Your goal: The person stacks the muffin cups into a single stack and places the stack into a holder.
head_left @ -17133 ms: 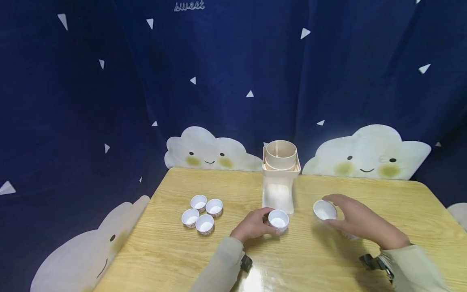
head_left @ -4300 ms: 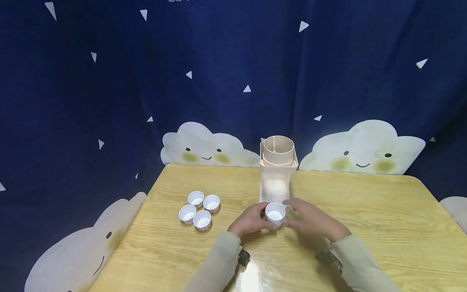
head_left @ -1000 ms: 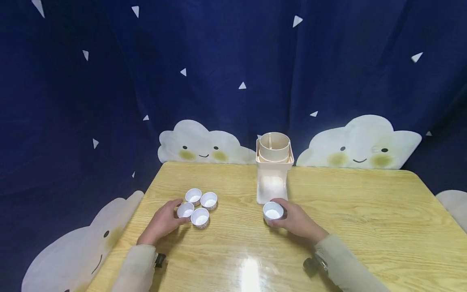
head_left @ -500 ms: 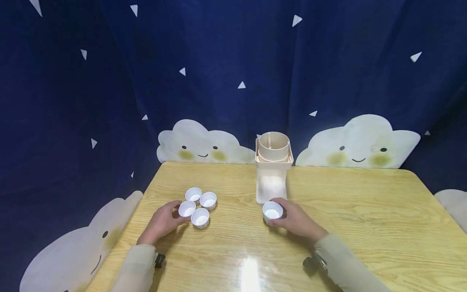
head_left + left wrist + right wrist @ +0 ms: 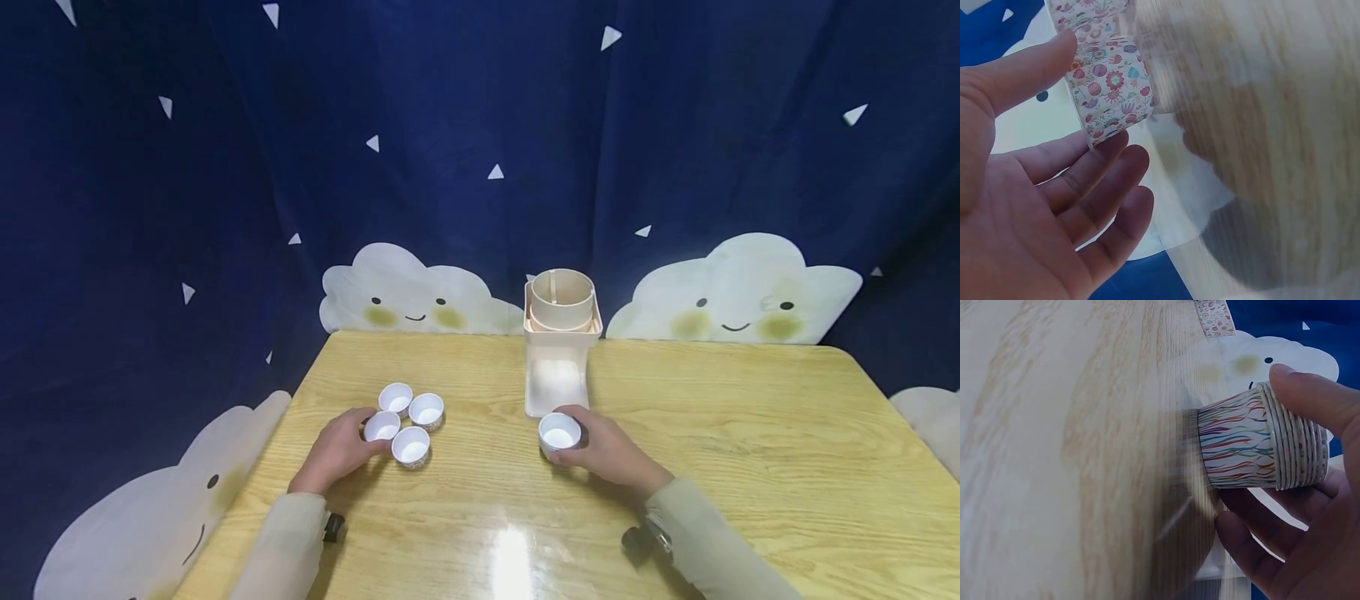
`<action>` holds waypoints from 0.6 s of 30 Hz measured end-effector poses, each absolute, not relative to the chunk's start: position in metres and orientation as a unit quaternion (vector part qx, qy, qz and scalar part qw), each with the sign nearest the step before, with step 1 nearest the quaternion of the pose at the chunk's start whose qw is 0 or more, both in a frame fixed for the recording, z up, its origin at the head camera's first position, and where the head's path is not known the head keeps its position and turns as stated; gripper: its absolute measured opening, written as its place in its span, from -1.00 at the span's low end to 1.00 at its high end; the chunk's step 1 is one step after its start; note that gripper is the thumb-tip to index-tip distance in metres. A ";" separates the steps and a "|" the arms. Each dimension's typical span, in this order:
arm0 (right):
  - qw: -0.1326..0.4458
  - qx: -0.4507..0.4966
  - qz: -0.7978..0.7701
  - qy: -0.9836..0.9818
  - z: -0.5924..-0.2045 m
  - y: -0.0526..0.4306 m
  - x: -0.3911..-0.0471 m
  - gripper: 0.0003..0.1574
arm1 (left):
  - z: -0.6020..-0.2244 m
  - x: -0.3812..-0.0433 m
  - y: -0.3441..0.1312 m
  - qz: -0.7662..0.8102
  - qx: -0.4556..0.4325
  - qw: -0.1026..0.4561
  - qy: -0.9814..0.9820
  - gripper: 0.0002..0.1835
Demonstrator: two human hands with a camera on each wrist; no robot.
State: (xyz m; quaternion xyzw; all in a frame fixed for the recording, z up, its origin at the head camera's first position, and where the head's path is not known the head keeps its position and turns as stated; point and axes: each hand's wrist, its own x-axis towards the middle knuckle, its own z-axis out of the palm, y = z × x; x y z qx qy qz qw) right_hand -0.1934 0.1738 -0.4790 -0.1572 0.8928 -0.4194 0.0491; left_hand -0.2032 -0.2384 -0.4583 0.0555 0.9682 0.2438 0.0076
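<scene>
Several white-lined paper baking cups stand grouped on the left of the table; their outsides carry a floral print. My left hand (image 5: 339, 450) has its thumb and fingers around the nearest-left cup (image 5: 382, 427), and the left wrist view shows the thumb on one side of this floral cup (image 5: 1113, 90) and fingers at the other. At the middle, my right hand (image 5: 611, 450) grips a nested stack of paper baking cups (image 5: 560, 432). In the right wrist view, the stack (image 5: 1238, 444) has several layered rims and wavy coloured lines on its outermost cup.
A cream dispenser-like stand (image 5: 557, 379) with a round open top (image 5: 562, 304) is behind the right hand's stack. Another baking cup (image 5: 411, 447) sits just right of the left hand's cup. A dark blue curtain (image 5: 450, 125) with cloud cut-outs hangs behind the table.
The right hand's separate cup has come from the right to the middle, where a stack is now held. My left hand has left the middle for the left group; its cup shifts slightly.
</scene>
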 end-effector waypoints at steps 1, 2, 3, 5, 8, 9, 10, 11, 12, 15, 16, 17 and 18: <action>0.049 -0.156 -0.420 0.893 -0.479 0.174 -0.193 -0.23 | -0.458 -0.203 -0.239 0.244 0.054 0.006 0.968 -0.40; 0.048 -0.158 -0.419 0.893 -0.479 0.173 -0.193 -0.23 | -0.458 -0.202 -0.240 0.243 0.055 0.005 0.969 -0.41; 0.049 -0.154 -0.420 0.893 -0.479 0.173 -0.193 -0.22 | -0.458 -0.202 -0.241 0.244 0.054 0.005 0.968 -0.42; 0.048 -0.159 -0.417 0.894 -0.479 0.173 -0.193 -0.22 | -0.456 -0.199 -0.244 0.243 0.049 0.005 0.969 -0.44; 0.052 -0.153 -0.422 0.892 -0.478 0.173 -0.194 -0.22 | -0.452 -0.195 -0.250 0.246 0.043 0.008 0.968 -0.43; 0.053 -0.150 -0.422 0.892 -0.479 0.173 -0.194 -0.22 | -0.450 -0.193 -0.252 0.250 0.038 0.008 0.967 -0.43; 0.054 -0.150 -0.421 0.893 -0.479 0.173 -0.194 -0.21 | -0.448 -0.192 -0.253 0.253 0.034 0.007 0.967 -0.42; 0.055 -0.148 -0.422 0.893 -0.479 0.173 -0.194 -0.21 | -0.445 -0.190 -0.255 0.256 0.031 0.005 0.966 -0.41; 0.057 -0.146 -0.423 0.892 -0.480 0.173 -0.195 -0.21 | -0.443 -0.189 -0.256 0.257 0.028 0.003 0.966 -0.40; 0.057 -0.148 -0.421 0.893 -0.481 0.173 -0.195 -0.21 | -0.434 -0.187 -0.257 0.261 0.023 -0.006 0.965 -0.38; 0.057 -0.149 -0.421 0.893 -0.481 0.173 -0.195 -0.21 | -0.431 -0.187 -0.255 0.263 0.025 -0.009 0.964 -0.38; 0.057 -0.148 -0.423 0.892 -0.482 0.173 -0.196 -0.21 | -0.427 -0.187 -0.253 0.266 0.028 -0.011 0.964 -0.39; 0.056 -0.148 -0.423 0.892 -0.482 0.173 -0.196 -0.21 | -0.423 -0.187 -0.251 0.267 0.031 -0.013 0.963 -0.39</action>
